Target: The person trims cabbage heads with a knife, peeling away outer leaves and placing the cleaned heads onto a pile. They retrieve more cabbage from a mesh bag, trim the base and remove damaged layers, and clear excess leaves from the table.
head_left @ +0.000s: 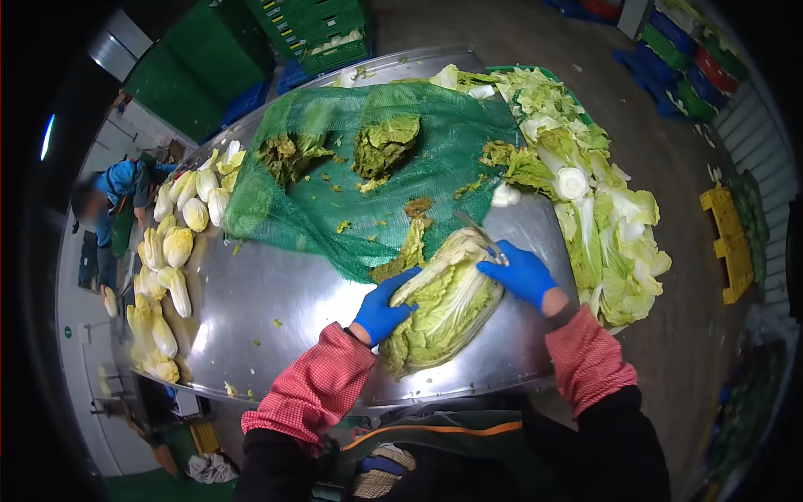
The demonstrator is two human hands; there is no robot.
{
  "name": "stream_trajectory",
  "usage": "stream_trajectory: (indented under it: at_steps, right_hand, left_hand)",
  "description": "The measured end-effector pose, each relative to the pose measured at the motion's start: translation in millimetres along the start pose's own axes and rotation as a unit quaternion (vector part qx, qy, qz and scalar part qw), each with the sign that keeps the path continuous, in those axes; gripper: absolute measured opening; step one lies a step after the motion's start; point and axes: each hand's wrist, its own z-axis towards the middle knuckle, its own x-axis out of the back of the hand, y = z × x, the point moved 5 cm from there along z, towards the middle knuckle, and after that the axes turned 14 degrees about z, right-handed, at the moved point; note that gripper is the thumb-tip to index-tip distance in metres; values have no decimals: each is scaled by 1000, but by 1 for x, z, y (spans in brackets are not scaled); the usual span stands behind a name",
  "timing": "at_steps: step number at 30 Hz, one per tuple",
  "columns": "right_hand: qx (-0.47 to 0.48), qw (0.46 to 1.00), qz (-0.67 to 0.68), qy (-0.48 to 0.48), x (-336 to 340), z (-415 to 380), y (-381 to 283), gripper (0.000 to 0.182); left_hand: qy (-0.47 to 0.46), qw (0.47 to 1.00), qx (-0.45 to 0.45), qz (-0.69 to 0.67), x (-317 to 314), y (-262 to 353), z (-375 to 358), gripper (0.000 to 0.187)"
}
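A large pale green cabbage lies on the metal table close to my body. My left hand, in a blue glove, rests against the cabbage's left side with its fingers spread along the leaves. At the upper right of the cabbage, my right hand, also gloved in blue, is closed around a knife whose blade points up and left over the stem end. A loose, browned leaf touches the cabbage's upper left edge. Green netting spreads beyond it.
Wilted leaves lie on the netting. Trimmed leaves are heaped along the right edge. Several small yellowish cabbages sit at left, where a person in blue stands. Green crates are stacked behind; a yellow pallet is far right.
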Motion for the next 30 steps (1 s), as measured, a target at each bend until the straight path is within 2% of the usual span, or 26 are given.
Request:
stream_trajectory:
  at_steps: [1, 4, 5, 6, 7, 10, 13, 15, 17, 18, 19, 21, 22, 25, 27, 28, 29, 30]
  right_hand:
    - [7, 1000, -28, 10, -4, 0, 4, 49]
    - [2, 995, 61, 79, -15, -15, 22, 40]
    - [-2, 992, 86, 94, -16, -26, 23, 37]
    - [-28, 983, 156, 88, -16, -38, 24, 29]
    - [-27, 979, 185, 81, -15, -49, 23, 27]
    - [-54, 968, 238, 65, -6, -81, 8, 25]
    - [60, 972, 227, -3, -17, -95, 5, 24]
    - [7, 970, 232, -75, -20, -106, 5, 23]
    - [-41, 957, 261, -122, -20, -115, 13, 24]
    - [-97, 948, 280, -118, -16, -118, 25, 26]
    - [-55, 973, 220, -51, -7, -112, 43, 28]
    - [28, 991, 94, 88, 6, -101, 68, 32]
    - [-31, 981, 155, 108, 8, -97, 79, 38]
    - [44, 976, 181, 113, -7, -72, 60, 48]
    - [-47, 968, 231, 92, -16, -60, 43, 58]
    - [-63, 970, 221, 78, -23, -50, 46, 62]
    - [-56, 975, 192, 96, -25, -47, 51, 62]
    - [-49, 979, 162, 112, -28, -45, 55, 62]
  left_hand:
    - [-13, 997, 45, -62, 1, -7, 0, 60]
    - [-11, 968, 184, -173, 25, -40, 2, 66]
    - [-24, 963, 210, -169, 36, -68, 4, 71]
    - [14, 972, 213, -103, 50, -89, 4, 73]
    - [52, 975, 212, -35, 59, -90, 5, 74]
    - [244, 965, 13, 98, 82, -44, 17, 80]
    - [162, 965, -127, 161, 33, 24, 39, 82]
    - [-10, 967, -64, 246, -22, 70, 43, 83]
    - [-31, 913, -45, 403, -51, 71, 57, 85]
    - [-38, 914, -1, 403, -54, 48, 70, 88]
    - [-34, 926, 26, 374, -52, 40, 77, 82]
    - [-129, 916, 72, 372, -46, 50, 82, 80]
    - [-119, 917, 61, 375, -47, 53, 81, 76]
    - [-87, 926, 51, 364, -45, 52, 67, 70]
    - [-61, 939, 72, 331, -30, 42, 61, 73]
    - [-15, 956, 60, 288, -11, 50, 61, 71]
    - [13, 913, 131, 386, 16, 52, 60, 72]
    - [77, 889, 87, 444, 45, 31, 61, 79]
